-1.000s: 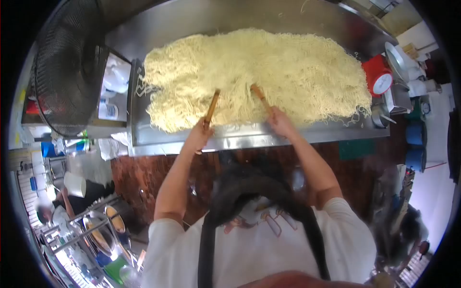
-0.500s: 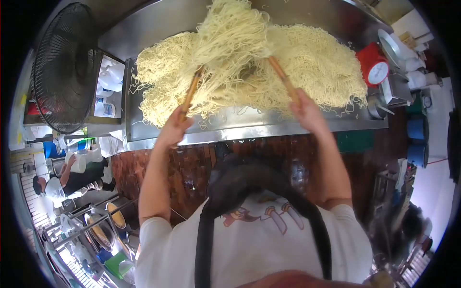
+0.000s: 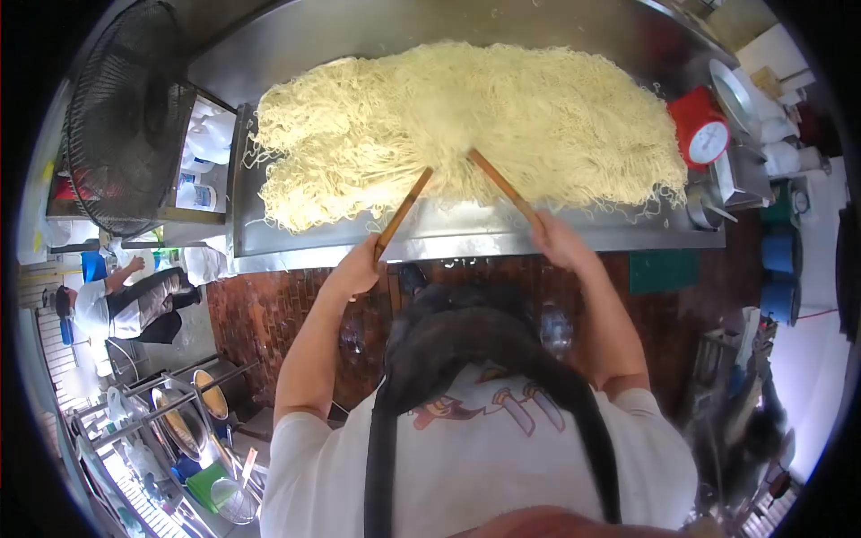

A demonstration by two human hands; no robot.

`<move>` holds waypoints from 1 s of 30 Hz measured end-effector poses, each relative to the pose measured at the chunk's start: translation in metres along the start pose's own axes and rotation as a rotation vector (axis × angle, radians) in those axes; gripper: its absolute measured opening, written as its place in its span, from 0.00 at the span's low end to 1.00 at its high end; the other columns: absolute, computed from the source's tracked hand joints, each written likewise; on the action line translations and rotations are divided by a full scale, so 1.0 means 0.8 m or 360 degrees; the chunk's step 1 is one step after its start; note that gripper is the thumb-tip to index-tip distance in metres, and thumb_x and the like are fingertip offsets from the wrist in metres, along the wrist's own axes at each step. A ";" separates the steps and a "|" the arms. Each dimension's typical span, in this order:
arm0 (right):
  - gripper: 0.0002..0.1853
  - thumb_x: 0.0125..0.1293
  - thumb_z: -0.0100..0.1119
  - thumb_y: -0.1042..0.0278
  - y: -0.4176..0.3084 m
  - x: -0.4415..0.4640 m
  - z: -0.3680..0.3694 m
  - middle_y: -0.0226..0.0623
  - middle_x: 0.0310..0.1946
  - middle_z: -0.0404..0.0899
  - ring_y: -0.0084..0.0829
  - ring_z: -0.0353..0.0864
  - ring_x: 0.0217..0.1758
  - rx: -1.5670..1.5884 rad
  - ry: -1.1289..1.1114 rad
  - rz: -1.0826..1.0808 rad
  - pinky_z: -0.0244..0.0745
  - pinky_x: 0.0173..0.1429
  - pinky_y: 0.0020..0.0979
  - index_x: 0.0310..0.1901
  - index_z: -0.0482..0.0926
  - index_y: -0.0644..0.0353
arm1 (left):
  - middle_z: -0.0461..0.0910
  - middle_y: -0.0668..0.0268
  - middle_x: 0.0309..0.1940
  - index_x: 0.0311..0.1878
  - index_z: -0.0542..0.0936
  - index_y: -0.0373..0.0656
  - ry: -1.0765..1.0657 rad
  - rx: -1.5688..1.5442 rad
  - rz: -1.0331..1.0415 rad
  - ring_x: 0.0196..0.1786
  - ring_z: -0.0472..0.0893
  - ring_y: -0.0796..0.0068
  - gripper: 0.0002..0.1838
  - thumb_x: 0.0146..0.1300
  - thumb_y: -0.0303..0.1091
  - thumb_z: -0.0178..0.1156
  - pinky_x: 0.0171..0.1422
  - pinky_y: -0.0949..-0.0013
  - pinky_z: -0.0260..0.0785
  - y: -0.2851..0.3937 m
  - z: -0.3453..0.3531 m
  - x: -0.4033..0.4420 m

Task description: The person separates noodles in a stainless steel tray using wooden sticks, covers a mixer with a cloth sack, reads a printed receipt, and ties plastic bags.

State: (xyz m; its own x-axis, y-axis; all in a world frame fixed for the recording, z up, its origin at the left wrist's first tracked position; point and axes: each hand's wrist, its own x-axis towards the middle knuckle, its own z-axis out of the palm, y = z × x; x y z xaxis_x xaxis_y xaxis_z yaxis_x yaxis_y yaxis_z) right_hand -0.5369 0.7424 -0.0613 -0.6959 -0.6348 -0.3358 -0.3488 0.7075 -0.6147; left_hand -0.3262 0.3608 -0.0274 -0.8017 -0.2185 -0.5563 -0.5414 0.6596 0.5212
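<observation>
2 sticks [image 3: 505,187], 1 gripped in L hand [image 3: 357,269], 1 in R hand [image 3: 561,241]; noodles [image 3: 502,103] heaped upper ctr of frame, prob. soft, slippery, heavy en masse; best hold likely underneath.

A red scale [image 3: 692,127] stands at the right edge of the counter [image 3: 466,244], a pot [image 3: 703,213] at the counter's near right corner, a fan [image 3: 126,117] beyond the left edge.

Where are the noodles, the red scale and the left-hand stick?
Noodles [image 3: 484,117]: head view, middle of the heap.
Red scale [image 3: 706,138]: head view, on its round dial.
Left-hand stick [image 3: 406,209]: head view, midway along its shaft.
</observation>
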 end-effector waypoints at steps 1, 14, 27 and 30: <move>0.21 0.71 0.59 0.63 0.004 -0.018 -0.010 0.63 0.43 0.81 0.66 0.79 0.50 -0.0028 0.0048 -0.0050 0.75 0.53 0.53 0.61 0.72 0.64 | 0.82 0.43 0.45 0.69 0.69 0.36 -0.0001 -0.0082 0.0111 0.46 0.82 0.41 0.30 0.65 0.32 0.64 0.55 0.50 0.74 -0.013 -0.001 -0.006; 0.23 0.57 0.67 0.77 -0.148 -0.250 -0.319 0.57 0.37 0.82 0.61 0.80 0.46 -0.0850 0.0279 0.0554 0.73 0.48 0.53 0.56 0.77 0.60 | 0.82 0.40 0.53 0.66 0.72 0.35 0.0407 0.0322 0.0135 0.59 0.81 0.41 0.26 0.62 0.25 0.56 0.63 0.47 0.72 -0.196 -0.111 -0.004; 0.16 0.69 0.60 0.67 -0.320 -0.023 -0.207 0.57 0.43 0.82 0.59 0.81 0.50 -0.0991 0.0017 0.0407 0.73 0.52 0.54 0.54 0.71 0.62 | 0.83 0.45 0.50 0.69 0.71 0.40 0.0053 0.0073 -0.0156 0.55 0.83 0.47 0.31 0.61 0.30 0.65 0.61 0.53 0.73 -0.263 -0.332 -0.099; 0.28 0.72 0.58 0.63 -0.241 0.174 -0.082 0.62 0.54 0.81 0.57 0.80 0.59 -0.0799 -0.0177 0.0129 0.74 0.64 0.48 0.68 0.68 0.69 | 0.81 0.40 0.55 0.69 0.71 0.36 0.0199 0.0236 0.0205 0.62 0.78 0.39 0.31 0.59 0.21 0.54 0.65 0.47 0.71 -0.323 -0.259 -0.012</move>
State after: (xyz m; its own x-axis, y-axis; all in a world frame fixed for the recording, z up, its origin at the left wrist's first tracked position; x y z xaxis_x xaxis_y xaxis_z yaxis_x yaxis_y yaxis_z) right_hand -0.6078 0.5380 0.0570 -0.6716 -0.5819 -0.4587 -0.5738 0.8001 -0.1750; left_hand -0.2308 0.0430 -0.0227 -0.8918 -0.2072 -0.4021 -0.3971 0.7843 0.4766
